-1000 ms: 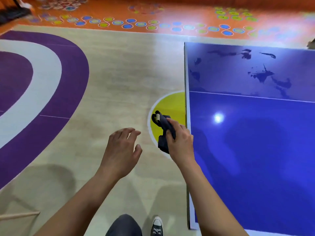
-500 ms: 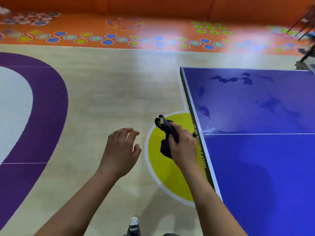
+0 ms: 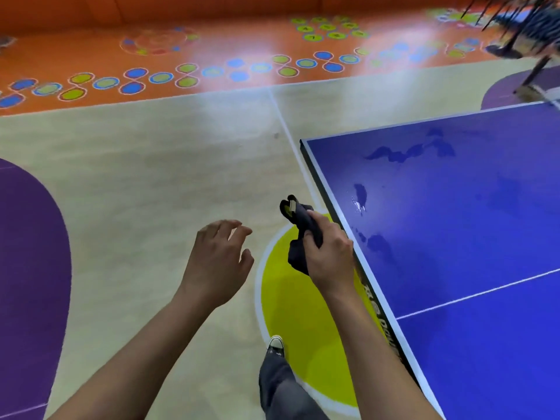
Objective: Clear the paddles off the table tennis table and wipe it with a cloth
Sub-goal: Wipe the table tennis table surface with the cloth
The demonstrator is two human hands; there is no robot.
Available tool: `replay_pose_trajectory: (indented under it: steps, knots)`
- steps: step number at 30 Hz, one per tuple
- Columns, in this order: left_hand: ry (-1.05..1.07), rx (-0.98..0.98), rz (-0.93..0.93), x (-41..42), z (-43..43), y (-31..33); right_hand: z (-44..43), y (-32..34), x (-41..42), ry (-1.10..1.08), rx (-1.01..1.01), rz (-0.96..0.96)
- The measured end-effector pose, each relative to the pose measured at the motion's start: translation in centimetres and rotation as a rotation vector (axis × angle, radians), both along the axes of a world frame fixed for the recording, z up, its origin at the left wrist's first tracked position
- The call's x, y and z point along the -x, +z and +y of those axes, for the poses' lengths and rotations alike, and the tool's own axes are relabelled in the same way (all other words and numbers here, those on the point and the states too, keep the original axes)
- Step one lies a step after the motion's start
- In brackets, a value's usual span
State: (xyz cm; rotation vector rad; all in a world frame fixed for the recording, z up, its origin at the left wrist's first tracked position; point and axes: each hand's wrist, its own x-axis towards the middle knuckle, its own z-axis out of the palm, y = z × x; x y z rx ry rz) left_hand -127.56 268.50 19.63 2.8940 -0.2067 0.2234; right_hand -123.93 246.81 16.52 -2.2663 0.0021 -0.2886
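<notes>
Table point(image 3: 454, 237) right of hands, wet patches point(image 3: 409, 153) on it

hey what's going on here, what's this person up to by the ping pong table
A person stands at the corner of a blue table tennis table, gripping a bunched dark cloth in the right hand just off the table's edge. The left hand hangs open and empty over the floor. Dark wet-looking patches mark the tabletop, and no paddles show on the part in view.

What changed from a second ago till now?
The view swung right and the person stepped along the table, whose far corner now shows. Nothing was grabbed or dropped: the right hand still holds the dark cloth, and the left hand stays open and empty.
</notes>
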Motion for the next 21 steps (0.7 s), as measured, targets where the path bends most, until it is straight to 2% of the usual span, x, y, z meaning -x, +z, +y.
replay_pose_trajectory:
  steps: [11,21]
  knots:
    - [-0.090,0.009,0.058,-24.3,2.6,0.2,2.8,0.3,-24.2,-0.126,0.020,0.017]
    - [-0.359,0.001,0.073,-49.9,5.1,-1.2,4.2,-2.4,-43.1,-0.497,-0.039,0.085]
